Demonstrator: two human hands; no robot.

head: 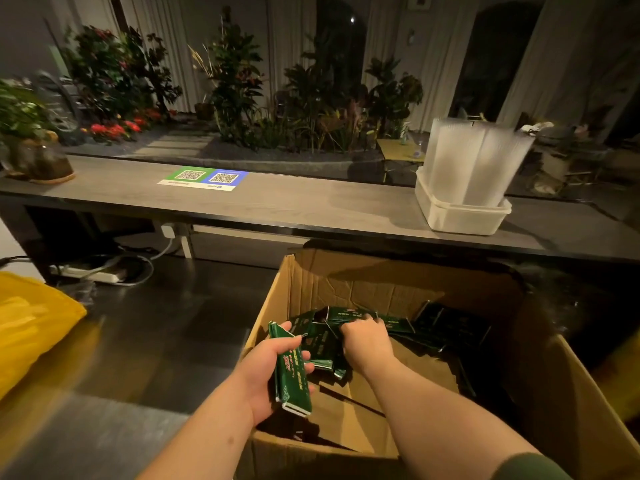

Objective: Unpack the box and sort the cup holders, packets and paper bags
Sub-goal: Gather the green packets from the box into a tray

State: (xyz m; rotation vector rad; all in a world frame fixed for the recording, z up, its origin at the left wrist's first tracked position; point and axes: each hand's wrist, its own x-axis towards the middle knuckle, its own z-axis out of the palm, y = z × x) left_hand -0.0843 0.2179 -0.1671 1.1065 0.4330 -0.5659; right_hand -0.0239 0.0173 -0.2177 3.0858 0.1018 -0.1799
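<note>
At the far left edge a yellow bag (31, 327) lies on the steel table (149, 348), apart from the work. Low centre, the left hand (268, 372) has its grip closed round a stack of green packets (291, 372) at the cardboard box (519, 410) rim; squaring that stack before adding more would probably stop slippage. Just right, the right hand (367, 341) is curled over loose packets (440, 323) inside the box. At upper right, a white tub (460, 216) holds clear upright sleeves (474, 157).

no text is legible: the counter sign (204, 179) bears two qr codes, the green packets (292, 372) blurred print.
</note>
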